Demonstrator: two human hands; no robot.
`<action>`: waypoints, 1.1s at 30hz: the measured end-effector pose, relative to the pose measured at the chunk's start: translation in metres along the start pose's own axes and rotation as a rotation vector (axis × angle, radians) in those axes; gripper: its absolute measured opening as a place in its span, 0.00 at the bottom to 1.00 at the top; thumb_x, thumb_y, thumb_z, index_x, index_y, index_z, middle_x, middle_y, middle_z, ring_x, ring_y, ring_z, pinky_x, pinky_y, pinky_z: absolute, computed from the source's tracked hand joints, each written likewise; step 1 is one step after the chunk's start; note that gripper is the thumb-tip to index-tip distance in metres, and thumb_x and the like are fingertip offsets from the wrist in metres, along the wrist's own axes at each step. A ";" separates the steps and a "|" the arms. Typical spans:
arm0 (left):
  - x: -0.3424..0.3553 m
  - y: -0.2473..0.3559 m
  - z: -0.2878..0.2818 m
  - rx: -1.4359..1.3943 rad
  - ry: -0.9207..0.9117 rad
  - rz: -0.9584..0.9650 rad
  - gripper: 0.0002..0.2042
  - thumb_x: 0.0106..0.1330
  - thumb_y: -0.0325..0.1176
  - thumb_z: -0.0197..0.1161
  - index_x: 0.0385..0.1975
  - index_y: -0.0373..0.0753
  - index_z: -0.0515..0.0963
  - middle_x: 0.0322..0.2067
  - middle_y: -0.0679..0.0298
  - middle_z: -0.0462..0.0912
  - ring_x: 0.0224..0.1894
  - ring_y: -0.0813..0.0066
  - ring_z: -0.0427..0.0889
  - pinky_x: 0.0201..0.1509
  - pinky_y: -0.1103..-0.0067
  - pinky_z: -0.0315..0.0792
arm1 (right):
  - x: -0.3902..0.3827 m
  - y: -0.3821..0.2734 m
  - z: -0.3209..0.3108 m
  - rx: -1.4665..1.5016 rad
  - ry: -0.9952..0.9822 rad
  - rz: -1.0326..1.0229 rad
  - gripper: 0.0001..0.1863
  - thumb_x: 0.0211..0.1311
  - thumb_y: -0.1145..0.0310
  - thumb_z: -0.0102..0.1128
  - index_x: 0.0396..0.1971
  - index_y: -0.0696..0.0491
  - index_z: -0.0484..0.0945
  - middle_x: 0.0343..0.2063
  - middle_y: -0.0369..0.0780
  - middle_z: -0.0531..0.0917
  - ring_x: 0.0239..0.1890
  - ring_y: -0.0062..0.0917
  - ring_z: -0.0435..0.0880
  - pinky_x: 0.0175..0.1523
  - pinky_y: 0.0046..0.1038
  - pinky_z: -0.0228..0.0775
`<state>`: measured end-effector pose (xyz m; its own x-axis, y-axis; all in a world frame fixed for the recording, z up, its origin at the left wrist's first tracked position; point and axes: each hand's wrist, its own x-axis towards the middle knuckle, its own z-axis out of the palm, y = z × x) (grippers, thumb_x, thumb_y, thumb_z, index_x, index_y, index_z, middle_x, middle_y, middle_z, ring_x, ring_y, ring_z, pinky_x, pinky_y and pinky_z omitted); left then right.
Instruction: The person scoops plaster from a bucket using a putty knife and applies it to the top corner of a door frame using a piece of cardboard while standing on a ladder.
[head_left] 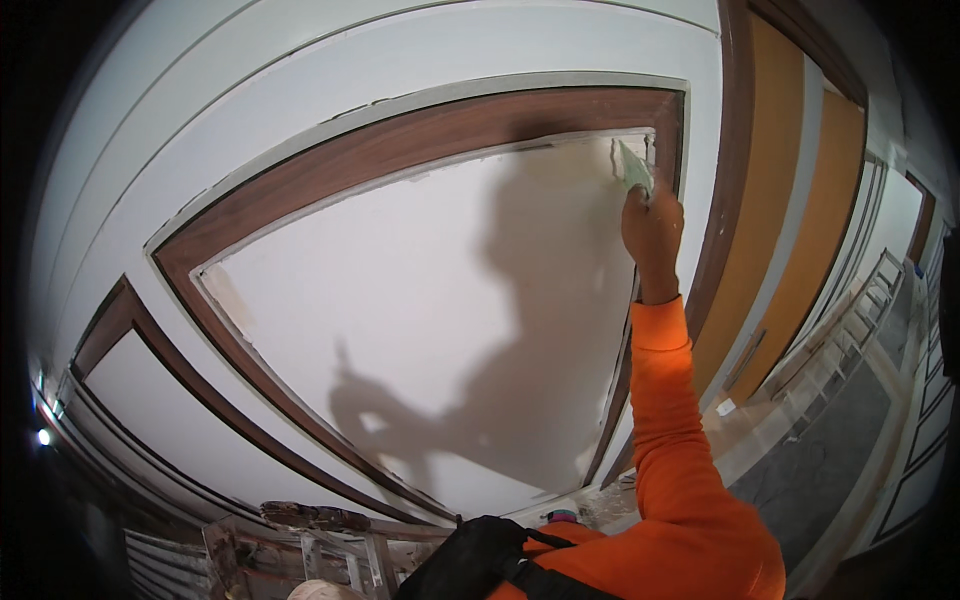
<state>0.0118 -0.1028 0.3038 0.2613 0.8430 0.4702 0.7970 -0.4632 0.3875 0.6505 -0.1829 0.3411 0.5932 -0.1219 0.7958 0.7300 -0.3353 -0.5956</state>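
My right hand [655,235], in an orange sleeve, is raised to the upper right corner of a white wall panel [420,290]. Closed fingers grip a putty knife [633,168] with a pale greenish blade. Its blade lies against the panel beside a beige patch of filler [575,160]. Around the panel runs a brown wood-look frame [400,128] with a rough whitish inner edge. Another beige patch [228,297] marks the panel's left side. My left hand is out of view; a shadow [530,290] of my head and a raised hand falls on the panel.
A paint-stained stepladder [350,560] stands below at the lower left. A black strap [470,560] crosses my body. To the right are an orange-brown door [790,280], a second ladder [850,340] and a grey floor [830,470]. A smaller framed panel [200,410] sits at left.
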 end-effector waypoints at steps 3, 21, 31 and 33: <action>-0.007 -0.028 0.002 0.108 0.074 0.077 0.24 0.74 0.51 0.51 0.62 0.43 0.73 0.42 0.60 0.87 0.42 0.60 0.84 0.71 0.57 0.55 | 0.013 0.002 -0.003 -0.039 -0.018 -0.038 0.19 0.62 0.70 0.54 0.52 0.61 0.77 0.41 0.58 0.83 0.47 0.53 0.82 0.51 0.42 0.72; 0.001 -0.011 0.001 -0.080 -0.034 -0.063 0.24 0.75 0.49 0.50 0.63 0.41 0.72 0.33 0.63 0.87 0.34 0.70 0.83 0.68 0.65 0.53 | 0.043 -0.085 -0.011 -0.064 -0.482 -0.276 0.17 0.58 0.68 0.53 0.43 0.64 0.78 0.41 0.57 0.82 0.45 0.50 0.81 0.51 0.41 0.71; 0.003 -0.011 -0.002 -0.243 -0.013 -0.044 0.21 0.74 0.46 0.54 0.60 0.39 0.75 0.31 0.58 0.85 0.30 0.68 0.80 0.45 0.74 0.72 | -0.016 0.036 -0.018 0.373 -0.089 0.000 0.17 0.68 0.72 0.51 0.54 0.59 0.77 0.43 0.47 0.85 0.47 0.32 0.83 0.55 0.32 0.70; 0.001 -0.011 -0.001 -0.187 -0.016 -0.053 0.22 0.74 0.46 0.55 0.60 0.39 0.75 0.35 0.56 0.85 0.33 0.64 0.82 0.49 0.70 0.72 | -0.012 0.037 -0.015 0.291 0.007 -0.063 0.18 0.68 0.72 0.50 0.56 0.59 0.75 0.44 0.50 0.85 0.47 0.36 0.85 0.54 0.34 0.72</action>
<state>0.0031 -0.0975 0.3007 0.2314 0.8709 0.4336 0.6954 -0.4598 0.5523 0.6654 -0.2076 0.3117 0.5421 -0.1164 0.8322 0.8325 -0.0605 -0.5507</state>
